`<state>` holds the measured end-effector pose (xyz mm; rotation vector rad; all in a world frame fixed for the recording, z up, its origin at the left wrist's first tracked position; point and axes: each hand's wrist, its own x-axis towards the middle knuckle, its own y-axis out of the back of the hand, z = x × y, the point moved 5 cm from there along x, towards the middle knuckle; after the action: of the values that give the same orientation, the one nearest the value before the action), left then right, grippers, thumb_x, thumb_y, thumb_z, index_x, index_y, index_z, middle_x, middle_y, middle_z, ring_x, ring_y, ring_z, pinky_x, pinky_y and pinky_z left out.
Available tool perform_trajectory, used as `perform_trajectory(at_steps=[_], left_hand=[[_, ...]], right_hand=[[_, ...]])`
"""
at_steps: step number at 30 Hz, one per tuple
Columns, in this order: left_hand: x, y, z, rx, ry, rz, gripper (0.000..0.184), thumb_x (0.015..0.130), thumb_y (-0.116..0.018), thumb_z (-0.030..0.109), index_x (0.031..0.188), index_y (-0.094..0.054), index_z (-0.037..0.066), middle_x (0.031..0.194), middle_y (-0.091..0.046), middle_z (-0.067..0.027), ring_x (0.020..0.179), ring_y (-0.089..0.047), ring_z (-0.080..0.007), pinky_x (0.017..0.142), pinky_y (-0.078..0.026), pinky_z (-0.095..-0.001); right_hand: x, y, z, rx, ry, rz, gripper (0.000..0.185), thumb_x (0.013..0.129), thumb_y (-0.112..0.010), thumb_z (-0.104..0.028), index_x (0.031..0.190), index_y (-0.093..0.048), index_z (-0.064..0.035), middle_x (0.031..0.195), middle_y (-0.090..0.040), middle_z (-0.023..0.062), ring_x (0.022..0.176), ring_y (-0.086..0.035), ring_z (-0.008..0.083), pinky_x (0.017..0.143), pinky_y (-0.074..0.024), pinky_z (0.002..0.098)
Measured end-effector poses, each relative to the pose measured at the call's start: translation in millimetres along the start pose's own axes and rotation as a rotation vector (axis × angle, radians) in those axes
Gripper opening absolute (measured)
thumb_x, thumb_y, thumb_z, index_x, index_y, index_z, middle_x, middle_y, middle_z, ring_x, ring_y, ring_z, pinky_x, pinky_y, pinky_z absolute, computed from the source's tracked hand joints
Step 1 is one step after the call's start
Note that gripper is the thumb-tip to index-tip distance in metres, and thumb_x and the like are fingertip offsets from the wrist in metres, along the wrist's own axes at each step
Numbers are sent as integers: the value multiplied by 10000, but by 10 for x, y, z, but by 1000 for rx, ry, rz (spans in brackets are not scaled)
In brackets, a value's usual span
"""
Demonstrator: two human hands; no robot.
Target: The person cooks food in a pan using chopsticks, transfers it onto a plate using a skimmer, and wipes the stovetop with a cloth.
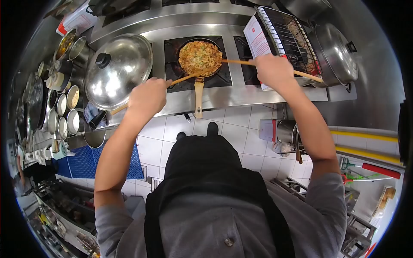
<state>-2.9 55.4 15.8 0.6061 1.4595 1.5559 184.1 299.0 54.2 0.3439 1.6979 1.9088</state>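
Note:
A frying pan (198, 96) with a pale handle stands on a burner, the handle pointing towards me. In it lies a round, browned pancake-like food (200, 56) with green flecks. My left hand (147, 96) is closed around a long wooden utensil (182, 79), whose far end meets the food's near edge. Gripped in my right hand (272, 72) is a second long wooden utensil (237, 62), reaching the pan's right edge. Whether their far ends are flat blades cannot be made out. Both rear ends stick out behind my hands.
A large domed metal lid (122, 71) lies left of the pan. To the right are a wire rack (286, 32) and a lidded metal pot (337, 53). Several small containers (73, 121) line the left side. A blue mat (90, 161) lies on the tiled floor.

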Motion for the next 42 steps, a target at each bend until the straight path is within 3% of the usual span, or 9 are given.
perform_trajectory(at_steps=[5, 8, 11, 16, 20, 31, 35, 38, 42], left_hand=[[5, 44, -85, -23, 48, -15, 403, 842, -507, 56, 1196, -663, 168, 969, -680, -180, 893, -667, -378, 798, -537, -466], [178, -24, -1, -43, 27, 57, 389, 863, -497, 87, 1209, -653, 168, 1018, -667, -174, 890, -667, -380, 796, -540, -463], [561, -492, -148, -17, 37, 69, 386, 896, -478, 120, 1242, -631, 197, 1049, -650, -169, 898, -662, -372, 790, -540, -467], [411, -183, -50, 54, 43, 63, 388, 933, -466, 170, 1294, -589, 242, 1074, -635, -156, 912, -660, -354, 796, -538, -473], [678, -398, -180, 89, 90, 55, 409, 926, -459, 155, 1303, -581, 258, 1089, -634, -156, 937, -656, -353, 815, -535, -470], [525, -237, -425, 91, 296, -24, 396, 930, -421, 141, 1282, -586, 217, 1100, -651, -182, 972, -654, -375, 841, -529, -465], [199, 90, -266, 88, 246, 105, 347, 917, -444, 132, 1208, -633, 155, 982, -677, -214, 920, -666, -395, 822, -529, -479], [301, -161, -517, 151, 236, 8, 308, 914, -451, 127, 1142, -657, 119, 967, -679, -223, 906, -669, -396, 803, -534, -478], [50, 139, -280, 175, 265, 7, 269, 935, -451, 166, 1056, -677, 86, 960, -682, -220, 908, -669, -397, 795, -537, -471]], right_hand=[[-129, -76, 117, 22, 8, -6, 328, 855, -536, -123, 1144, -683, -176, 862, -696, 152, 806, -687, 338, 712, -546, 461], [-236, -181, 22, 102, -168, -32, 402, 864, -505, -100, 1235, -632, -194, 867, -685, 181, 814, -679, 353, 710, -548, 465], [-136, -823, -21, 132, -189, -54, 410, 875, -492, -98, 1254, -617, -190, 869, -687, 180, 809, -678, 365, 694, -549, 470], [-297, -713, -52, 226, -161, 35, 393, 893, -460, -98, 1267, -578, -125, 824, -676, 201, 780, -678, 378, 706, -540, 492], [-76, -1604, -132, 392, -250, 100, 498, 835, -494, -30, 1303, -576, -180, 864, -666, 239, 853, -656, 406, 753, -521, 514], [152, -1565, -330, 541, -255, 117, 482, 853, -484, -52, 1285, -593, -235, 938, -674, 219, 871, -652, 411, 784, -525, 506], [131, -1201, -254, 504, -252, 104, 472, 868, -478, -62, 1286, -592, -251, 942, -675, 215, 878, -652, 406, 797, -522, 509], [319, -1519, -600, 513, -100, 57, 449, 873, -478, -99, 1261, -611, -281, 933, -682, 193, 870, -659, 393, 781, -529, 506], [177, -1055, -400, 460, -160, 8, 459, 859, -482, -96, 1247, -625, -298, 941, -684, 188, 861, -667, 375, 785, -532, 482]])
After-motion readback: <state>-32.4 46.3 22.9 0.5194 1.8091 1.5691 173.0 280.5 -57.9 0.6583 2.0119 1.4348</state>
